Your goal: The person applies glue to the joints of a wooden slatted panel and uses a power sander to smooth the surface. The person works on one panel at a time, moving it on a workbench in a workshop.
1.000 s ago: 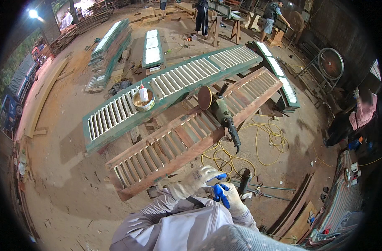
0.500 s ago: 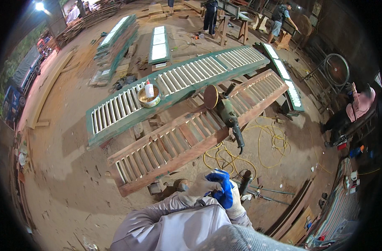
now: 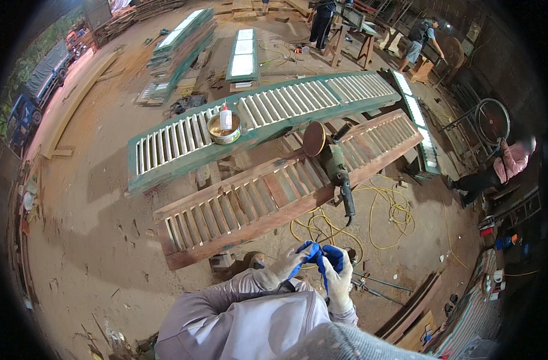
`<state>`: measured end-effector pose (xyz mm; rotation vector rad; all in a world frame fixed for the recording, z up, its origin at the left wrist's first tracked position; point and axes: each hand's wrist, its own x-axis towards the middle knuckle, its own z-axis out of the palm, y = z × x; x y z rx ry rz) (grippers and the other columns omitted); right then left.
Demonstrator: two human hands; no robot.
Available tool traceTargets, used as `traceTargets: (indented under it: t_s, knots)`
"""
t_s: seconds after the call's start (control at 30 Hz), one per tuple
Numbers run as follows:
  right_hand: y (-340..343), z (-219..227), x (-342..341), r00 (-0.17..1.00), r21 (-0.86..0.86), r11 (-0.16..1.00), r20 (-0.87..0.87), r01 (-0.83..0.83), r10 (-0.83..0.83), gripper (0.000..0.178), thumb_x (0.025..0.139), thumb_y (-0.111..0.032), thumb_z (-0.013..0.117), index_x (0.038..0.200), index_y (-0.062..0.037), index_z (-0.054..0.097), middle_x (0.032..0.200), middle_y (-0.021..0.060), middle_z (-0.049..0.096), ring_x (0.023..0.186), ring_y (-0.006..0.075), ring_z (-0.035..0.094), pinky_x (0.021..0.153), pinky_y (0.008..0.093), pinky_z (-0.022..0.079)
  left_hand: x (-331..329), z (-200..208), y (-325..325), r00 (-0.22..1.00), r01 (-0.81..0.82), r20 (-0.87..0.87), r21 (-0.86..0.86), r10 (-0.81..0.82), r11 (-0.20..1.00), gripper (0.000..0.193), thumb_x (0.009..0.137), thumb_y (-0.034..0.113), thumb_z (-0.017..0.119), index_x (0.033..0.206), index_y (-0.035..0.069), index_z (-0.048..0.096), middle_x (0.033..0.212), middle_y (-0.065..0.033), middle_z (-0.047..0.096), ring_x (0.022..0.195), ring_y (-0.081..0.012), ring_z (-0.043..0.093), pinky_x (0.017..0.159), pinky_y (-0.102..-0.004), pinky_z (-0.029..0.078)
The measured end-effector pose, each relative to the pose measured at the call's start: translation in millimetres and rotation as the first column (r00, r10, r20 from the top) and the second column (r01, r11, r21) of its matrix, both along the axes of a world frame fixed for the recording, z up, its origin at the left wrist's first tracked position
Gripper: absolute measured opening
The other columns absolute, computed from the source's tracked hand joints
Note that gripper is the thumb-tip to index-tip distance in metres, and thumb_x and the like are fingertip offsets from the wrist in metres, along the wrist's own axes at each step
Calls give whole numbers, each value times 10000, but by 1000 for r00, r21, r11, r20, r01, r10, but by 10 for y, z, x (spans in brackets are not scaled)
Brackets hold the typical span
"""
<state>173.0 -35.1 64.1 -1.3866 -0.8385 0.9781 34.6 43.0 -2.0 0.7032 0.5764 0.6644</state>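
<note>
While the brown louvred panel [image 3: 275, 189] stretches slantwise in front of me, I have both gloved hands raised close together on its near side, apart from its edge. My left hand [image 3: 290, 264] reaches across with blue-coated fingers bent toward the right hand [image 3: 338, 273], whose own fingers point upward and curl a little. Their fingertips meet or nearly meet, and from here I cannot tell whether either hand is closed on something small. The gloves are pale on the back, with grey sleeves behind them. The power sander [image 3: 334, 162] lies across the right half of the brown panel, its round disc [image 3: 314, 139] tilted up at the far side and its dark handle jutting over the near edge, well short of my hands. Yellow cable [image 3: 401, 207] lies looped on the floor [image 3: 106, 222] to the right of the sander. Just beyond the brown panel I see a green-framed panel [image 3: 280, 125] with pale slats, carrying a round tin [image 3: 226, 138] with a red-tipped white bottle [image 3: 226, 119] upright in it. Off to the right, a person in a pink top [image 3: 512, 162] is near a large wheel [image 3: 493, 119].
</note>
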Motion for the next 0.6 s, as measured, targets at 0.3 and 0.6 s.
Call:
traceTargets:
  t_s: [0.3, 0.6]
  knots:
    - [37, 103, -79, 986, 47, 991, 115, -128, 122, 420, 979, -165, 691, 1317, 46, 560, 1064, 48, 679, 875, 86, 612, 764, 231, 508, -20, -115, 144, 981, 172, -168, 482, -102, 859, 231, 1012, 244, 667, 1117, 39, 685, 1029, 31, 668, 953, -46, 593, 854, -227, 499]
    - [46, 73, -102, 977, 56, 986, 154, -159, 149, 307, 1022, -207, 631, 1171, 62, 617, 890, 54, 690, 754, 100, 629, 687, 243, 512, -105, 100, 156, 967, 249, 8, 170, -254, 954, 232, 990, 223, 697, 1087, 13, 706, 954, 29, 683, 865, -50, 599, 776, -237, 515]
